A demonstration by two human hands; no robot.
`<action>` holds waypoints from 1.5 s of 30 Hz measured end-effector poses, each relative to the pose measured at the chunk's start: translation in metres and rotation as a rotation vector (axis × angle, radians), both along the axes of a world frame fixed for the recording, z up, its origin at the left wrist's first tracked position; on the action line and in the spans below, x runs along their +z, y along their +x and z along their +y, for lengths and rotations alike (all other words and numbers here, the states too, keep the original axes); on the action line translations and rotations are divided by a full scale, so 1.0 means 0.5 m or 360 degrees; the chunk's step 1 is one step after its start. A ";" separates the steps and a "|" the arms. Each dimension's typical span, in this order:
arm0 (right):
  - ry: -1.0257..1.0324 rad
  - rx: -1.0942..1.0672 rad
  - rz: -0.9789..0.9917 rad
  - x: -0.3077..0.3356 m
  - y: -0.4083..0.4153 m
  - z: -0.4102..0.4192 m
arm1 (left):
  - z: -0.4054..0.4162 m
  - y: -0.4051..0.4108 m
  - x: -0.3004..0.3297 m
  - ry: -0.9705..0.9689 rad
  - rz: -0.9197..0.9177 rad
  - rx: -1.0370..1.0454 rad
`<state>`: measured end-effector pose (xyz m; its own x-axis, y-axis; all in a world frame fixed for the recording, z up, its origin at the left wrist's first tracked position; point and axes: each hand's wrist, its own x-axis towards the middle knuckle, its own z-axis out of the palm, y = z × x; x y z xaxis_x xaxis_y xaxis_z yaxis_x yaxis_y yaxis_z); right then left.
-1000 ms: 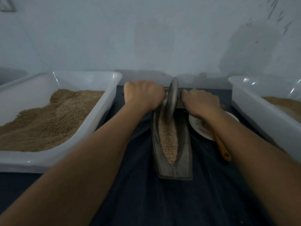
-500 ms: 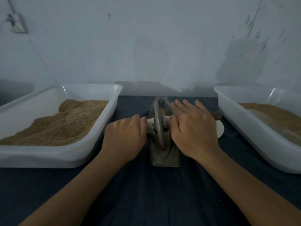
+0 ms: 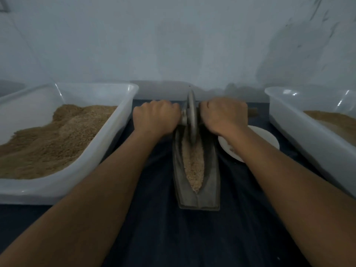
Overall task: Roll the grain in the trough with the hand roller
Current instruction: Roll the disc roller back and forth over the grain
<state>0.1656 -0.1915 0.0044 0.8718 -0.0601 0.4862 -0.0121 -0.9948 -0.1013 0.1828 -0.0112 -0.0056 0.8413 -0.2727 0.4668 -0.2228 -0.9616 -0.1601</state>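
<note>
Since the roller (image 3: pixel 191 116) is a thin metal disc on a short axle, it is judged to be heavy and stiff, and its weight is probably what crushes the grain (image 3: pixel 193 164). It is held at the far end of the trough (image 3: pixel 196 189), standing upright on its edge, with the rim down in the groove. The left hand (image 3: pixel 156 118) is closed in a fist around the axle stub on the left of the disc, and the right hand (image 3: pixel 223 115) is closed around the stub on the right in the same way. The stubs themselves are almost fully hidden by the fingers.

The trough is a long dark boat-shaped piece, and it is judged to be heavy enough to stay in place on the dark cloth (image 3: pixel 173 237). The grain is laid loose along the groove, nearer than the disc, and it narrows to a point at the near end. Being loose and light, it can be pushed up the sloping walls and spilled if the disc is tilted.

The best hold is judged to be the one already taken: both stubs, close to the disc, with equal pressure, so that the disc is kept upright. The metal may be slippery, so a firm grip is advised
</note>
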 end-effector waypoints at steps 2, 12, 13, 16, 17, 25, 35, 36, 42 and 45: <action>0.0042 -0.0059 0.0026 -0.003 0.005 -0.003 | -0.006 0.006 0.010 0.0052 0.0009 0.0002; 0.0091 0.0137 -0.0264 -0.020 -0.130 0.006 | 0.025 -0.115 -0.028 0.0026 -0.0185 -0.0167; 0.0106 0.0154 -0.0243 -0.019 -0.148 0.009 | 0.032 -0.131 -0.032 -0.0005 -0.0200 -0.0180; 0.0034 0.0163 -0.0169 -0.026 -0.206 0.012 | 0.036 -0.185 -0.026 -0.0057 -0.0275 -0.0210; 0.0044 0.0164 -0.0178 -0.029 -0.229 0.012 | 0.035 -0.202 -0.023 -0.0106 -0.0302 -0.0230; 0.0175 0.0097 -0.0122 -0.054 -0.259 -0.018 | 0.004 -0.193 -0.010 -0.0117 -0.0396 -0.0119; -0.0053 -0.0045 0.0017 0.006 0.006 -0.002 | 0.010 0.013 -0.010 -0.0166 0.0199 0.0026; -0.0039 -0.0057 0.0027 0.008 0.024 -0.004 | 0.004 0.027 -0.003 -0.0151 0.0206 0.0049; -0.0092 -0.0024 -0.0069 0.010 0.020 0.012 | 0.005 0.019 -0.012 -0.0281 0.0285 0.0117; -0.0120 0.0002 -0.0183 -0.003 -0.048 0.015 | 0.014 -0.043 -0.023 -0.0152 0.0048 0.0036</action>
<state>0.1414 -0.1841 0.0029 0.8101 -0.0185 0.5860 -0.0033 -0.9996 -0.0270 0.1615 -0.0042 -0.0169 0.8607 -0.2092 0.4642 -0.2045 -0.9770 -0.0611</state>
